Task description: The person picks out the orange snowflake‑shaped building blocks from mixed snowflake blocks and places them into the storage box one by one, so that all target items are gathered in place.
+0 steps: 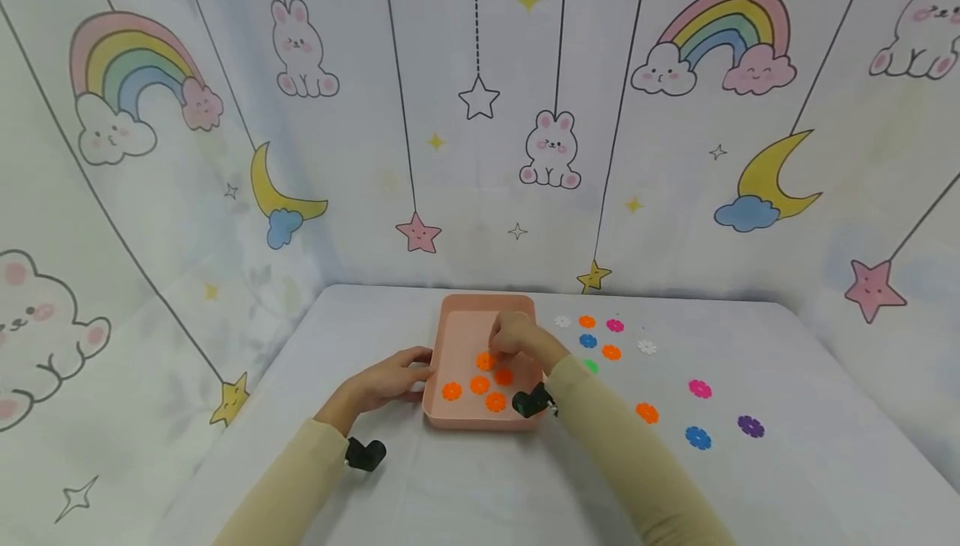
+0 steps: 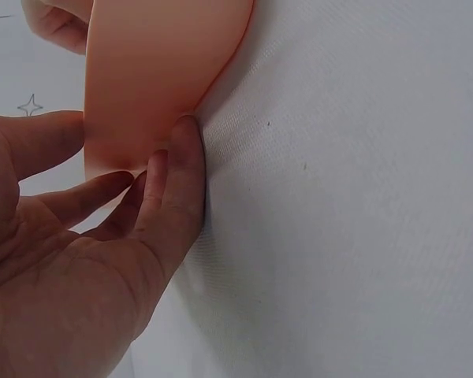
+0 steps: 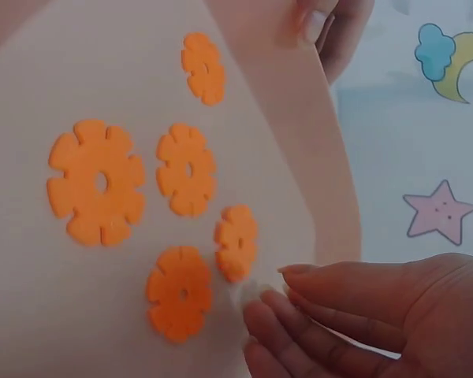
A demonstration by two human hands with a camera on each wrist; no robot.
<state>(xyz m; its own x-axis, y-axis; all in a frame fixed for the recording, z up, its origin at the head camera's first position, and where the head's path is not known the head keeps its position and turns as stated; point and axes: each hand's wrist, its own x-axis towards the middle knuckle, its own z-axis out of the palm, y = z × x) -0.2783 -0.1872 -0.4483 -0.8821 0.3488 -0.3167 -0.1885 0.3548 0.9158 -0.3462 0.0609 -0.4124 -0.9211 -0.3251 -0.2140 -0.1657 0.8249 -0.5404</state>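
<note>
A pink tray [image 1: 480,424] lies on the table, with several orange flower-shaped discs [image 1: 480,385] on its floor. At the tray's left side my left hand [image 1: 386,381] holds the edge. One fingertip comes over the rim, and other fingers lie against the outer wall [image 2: 162,71]. My right hand [image 1: 521,338] reaches over the right side into the tray, with fingers pointing down. In the right wrist view, its thumb and fingertips [image 3: 268,311] pinch a small whitish disc [image 3: 252,290], blurred and mostly hidden, close beside an orange disc [image 3: 236,242].
Right of the tray, loose discs lie scattered on the white table: a purple disc [image 1: 751,427], a blue disc [image 1: 698,438], a pink disc [image 1: 701,388], a white disc [image 1: 647,347] and several others. Behind the table hangs a patterned curtain [image 1: 480,162].
</note>
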